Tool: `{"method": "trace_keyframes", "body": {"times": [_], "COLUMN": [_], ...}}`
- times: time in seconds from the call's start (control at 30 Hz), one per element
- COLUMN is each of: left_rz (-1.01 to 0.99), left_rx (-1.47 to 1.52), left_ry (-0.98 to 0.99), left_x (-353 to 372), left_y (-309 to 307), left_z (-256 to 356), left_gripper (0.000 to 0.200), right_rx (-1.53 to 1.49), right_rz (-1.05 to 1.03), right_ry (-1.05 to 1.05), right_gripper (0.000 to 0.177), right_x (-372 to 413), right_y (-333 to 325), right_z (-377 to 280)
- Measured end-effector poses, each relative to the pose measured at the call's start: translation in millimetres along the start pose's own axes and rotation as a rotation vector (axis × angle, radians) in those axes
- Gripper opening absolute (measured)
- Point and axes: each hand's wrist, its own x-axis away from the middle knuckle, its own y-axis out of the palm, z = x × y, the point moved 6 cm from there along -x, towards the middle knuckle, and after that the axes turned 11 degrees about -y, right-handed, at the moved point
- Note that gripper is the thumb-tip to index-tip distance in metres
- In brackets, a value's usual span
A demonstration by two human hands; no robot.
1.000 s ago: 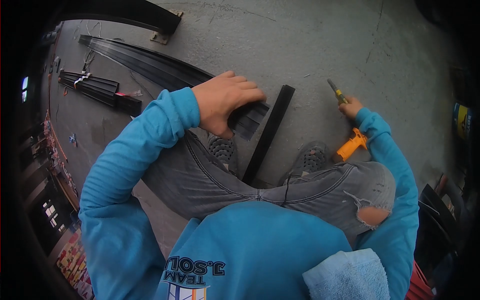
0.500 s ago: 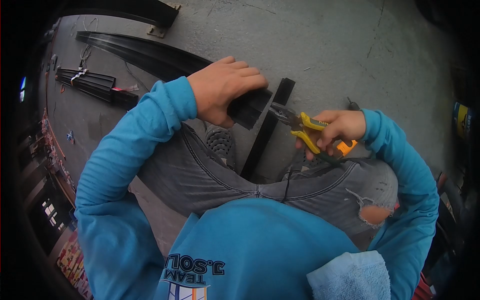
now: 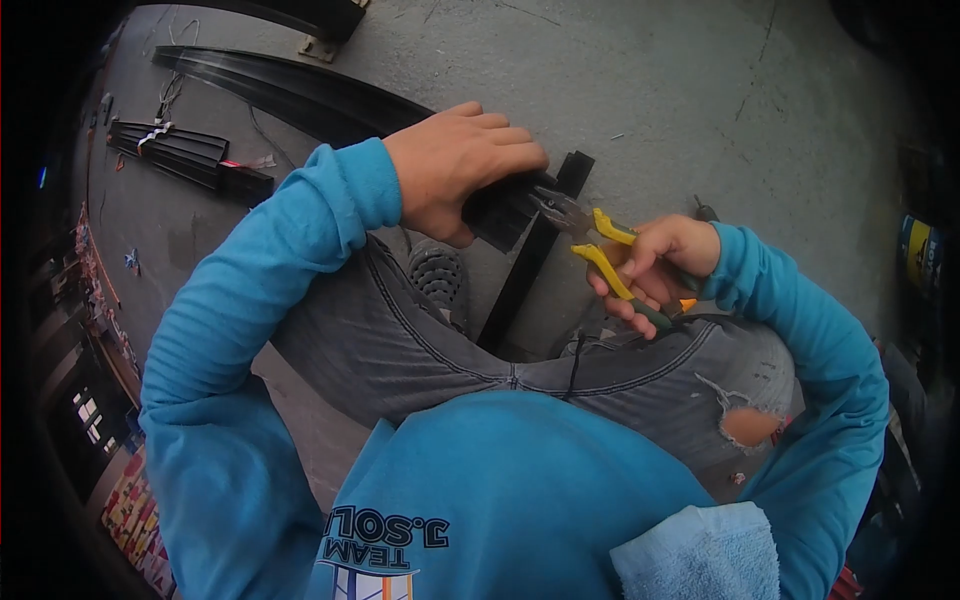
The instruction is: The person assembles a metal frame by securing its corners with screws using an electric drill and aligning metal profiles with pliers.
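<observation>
A long black profile [image 3: 300, 95] runs from the upper left to the middle, and my left hand [image 3: 465, 170] is wrapped round its near end. Pliers with yellow and dark green handles [image 3: 612, 228] are in my right hand [image 3: 665, 262]. Their metal jaws reach the edge of the profile's end; whether they bite on it is too small to tell. Beneath the jaws a narrow black strip [image 3: 525, 275] lies slanted on the floor between my feet.
Bundled black strips [image 3: 175, 152] with a white tie lie at the left, near coiled wire [image 3: 170, 95]. A black beam [image 3: 325, 18] is at the top. An orange object [image 3: 686, 305] and a dark tool tip [image 3: 706, 210] show by my right hand. A yellow-and-blue container [image 3: 918, 248] stands far right.
My right hand has moved left with the pliers, bringing their jaws up to the profile's end. My left hand has shifted slightly right and up, still holding the profile.
</observation>
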Motion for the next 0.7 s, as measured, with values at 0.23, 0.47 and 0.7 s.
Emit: {"method": "trace_keyframes", "body": {"times": [0.23,0.47,0.7], "left_rz": [-0.018,-0.026,-0.16], "left_rx": [-0.022,-0.055,-0.069], "left_ry": [0.033,0.022,0.0], "left_x": [0,0,-24], "left_y": [7,10,30], "left_z": [5,4,-14], "left_gripper": [0.082,0.083,0.087], "right_rx": [-0.045,0.114,0.553], "right_rz": [0.038,0.104,0.629], "right_ry": [0.061,0.036,0.047], "right_gripper": [0.027,0.033,0.042], "right_x": [-4,0,64], "right_y": [-2,-1,-108], "right_z": [11,7,-31]}}
